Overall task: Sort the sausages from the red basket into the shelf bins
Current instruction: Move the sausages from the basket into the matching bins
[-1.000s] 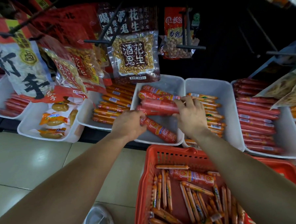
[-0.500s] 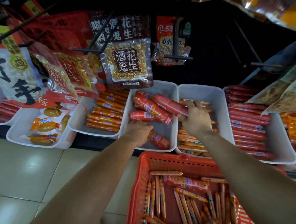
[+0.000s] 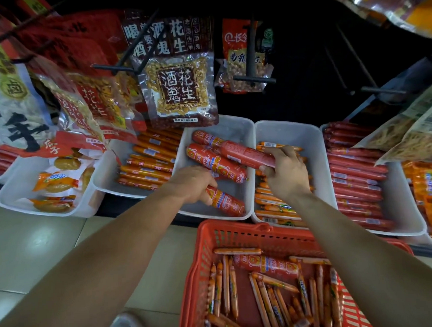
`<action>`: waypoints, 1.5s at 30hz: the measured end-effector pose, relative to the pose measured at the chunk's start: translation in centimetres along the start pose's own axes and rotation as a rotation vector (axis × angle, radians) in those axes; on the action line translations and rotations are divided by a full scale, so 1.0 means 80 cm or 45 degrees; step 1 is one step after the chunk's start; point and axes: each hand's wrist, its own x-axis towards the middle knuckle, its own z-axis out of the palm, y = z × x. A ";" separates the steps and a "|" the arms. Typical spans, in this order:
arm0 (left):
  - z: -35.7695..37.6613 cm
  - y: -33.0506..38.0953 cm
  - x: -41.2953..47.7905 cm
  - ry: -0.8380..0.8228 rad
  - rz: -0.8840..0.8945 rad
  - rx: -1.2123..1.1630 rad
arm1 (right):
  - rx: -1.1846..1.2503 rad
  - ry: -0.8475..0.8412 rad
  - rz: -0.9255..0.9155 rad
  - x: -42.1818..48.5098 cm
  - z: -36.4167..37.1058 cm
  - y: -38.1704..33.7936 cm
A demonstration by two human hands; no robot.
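The red basket (image 3: 241, 234) sits below the shelf, holding several thin orange sausages (image 3: 274, 300) and one thick red sausage (image 3: 267, 264). Above it a white middle bin (image 3: 233, 127) holds thick red sausages. My left hand (image 3: 191, 183) grips the thick sausage (image 3: 228, 204) lying at the bin's front. My right hand (image 3: 286, 172) holds the end of another thick red sausage (image 3: 244, 153), laid across the pile toward the bin's right wall.
A white bin (image 3: 296, 134) of thin orange sausages stands to the right, then a bin of long red sausages (image 3: 355, 173). To the left are a bin of orange sausages (image 3: 147, 164) and a bin of snack packs (image 3: 56, 186). Peanut bags (image 3: 178, 90) hang overhead on pegs.
The right hand has swung its thick sausage further back and right over the pile. The left hand has closed on the front sausage. The view has shifted down slightly.
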 end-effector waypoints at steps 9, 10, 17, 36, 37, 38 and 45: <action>-0.017 -0.036 -0.035 0.219 -0.083 -0.167 | 0.178 0.097 -0.003 -0.015 -0.005 0.018; -0.015 -0.038 -0.036 0.231 -0.095 -0.187 | 0.182 0.096 -0.020 -0.016 -0.006 0.016; 0.007 -0.011 -0.025 0.241 -0.114 -0.290 | 0.191 0.116 0.000 -0.017 -0.005 0.007; 0.023 0.000 -0.024 0.297 -0.152 -0.240 | 0.183 -0.044 -0.047 -0.012 -0.002 0.000; 0.024 -0.002 -0.025 0.301 -0.156 -0.281 | 0.208 -0.066 -0.042 -0.011 0.002 -0.004; 0.025 -0.002 -0.027 0.297 -0.158 -0.316 | 0.235 -0.080 -0.045 -0.010 0.005 -0.008; 0.014 -0.008 -0.036 0.112 -0.128 -0.331 | 0.227 -0.117 -0.089 -0.010 0.019 -0.022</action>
